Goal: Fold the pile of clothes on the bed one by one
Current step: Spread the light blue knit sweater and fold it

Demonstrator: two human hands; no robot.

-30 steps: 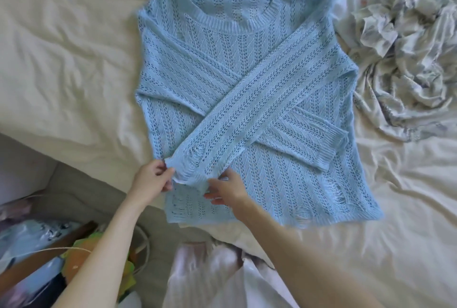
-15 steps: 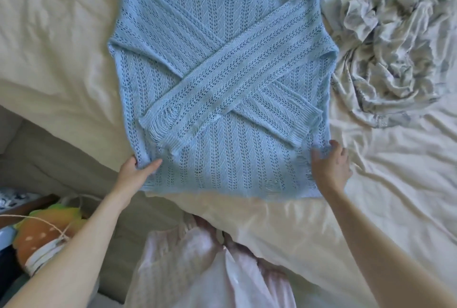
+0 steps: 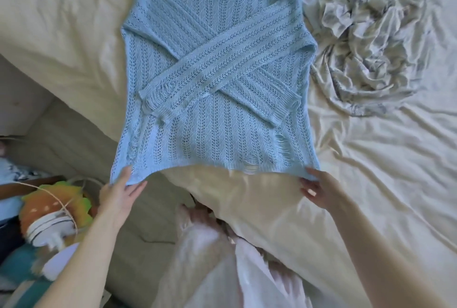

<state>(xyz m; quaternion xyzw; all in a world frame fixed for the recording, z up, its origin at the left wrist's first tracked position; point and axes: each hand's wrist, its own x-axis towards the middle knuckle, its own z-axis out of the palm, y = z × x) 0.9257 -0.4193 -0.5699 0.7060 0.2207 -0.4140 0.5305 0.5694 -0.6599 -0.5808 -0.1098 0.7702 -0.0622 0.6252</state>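
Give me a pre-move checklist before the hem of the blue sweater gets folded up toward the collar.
1. Both sleeves folded in across the body of the blue sweater: ok, they cross in an X.
2. Left hand holds the hem corner on its side: ok, corner pinched and raised.
3. Right hand holds the other hem corner: ok, though the grip is partly hidden.
4. Hem taut and level between the hands: not ok, the left corner hangs lower, past the edge of the bed.
5. Landing area at the collar free: cannot tell, the collar runs out of frame.
6. Crumpled clothes clear of the fold: ok, lying beside the sweater.
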